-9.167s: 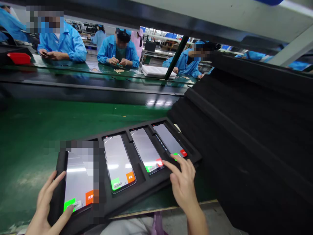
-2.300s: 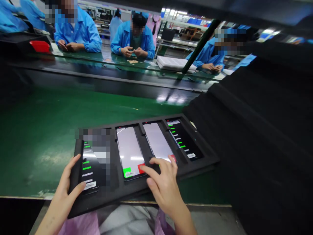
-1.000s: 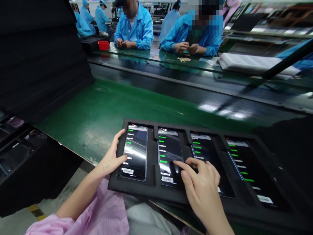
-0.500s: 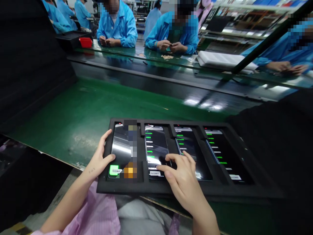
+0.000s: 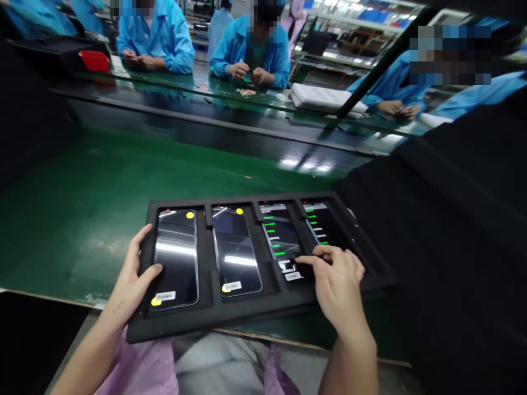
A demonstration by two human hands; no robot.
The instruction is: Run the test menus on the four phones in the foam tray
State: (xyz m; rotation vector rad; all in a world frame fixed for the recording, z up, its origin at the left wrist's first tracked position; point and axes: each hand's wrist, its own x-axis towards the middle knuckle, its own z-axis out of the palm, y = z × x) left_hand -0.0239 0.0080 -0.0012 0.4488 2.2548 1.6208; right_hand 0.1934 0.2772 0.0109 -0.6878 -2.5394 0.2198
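A black foam tray (image 5: 181,323) holds several smartphones in separate slots. My left hand (image 5: 134,274) grips its left side, fingers along the outer edge and thumb over the rim by the leftmost smartphone (image 5: 175,274). That phone and the second smartphone (image 5: 234,241) have dark screens with yellow dots in two corners. Over the third smartphone (image 5: 280,230), which lists green and white lines, my right hand (image 5: 337,280) points its index finger at the lower screen. Its other fingers are bent and hold nothing. The rightmost smartphone (image 5: 323,222), also with a list, is partly hidden behind that hand.
The tray lies on a green tabletop (image 5: 102,192). Black fabric (image 5: 444,219) hangs at the right. Across a dark conveyor strip (image 5: 173,118), people in blue jackets work at a bench with a red bin (image 5: 94,61) and a white stacked pack (image 5: 325,100).
My right hand has shifted from the second phone to the third. The first two screens went from a coloured picture and a list to dark with yellow dots. The view has swung right.
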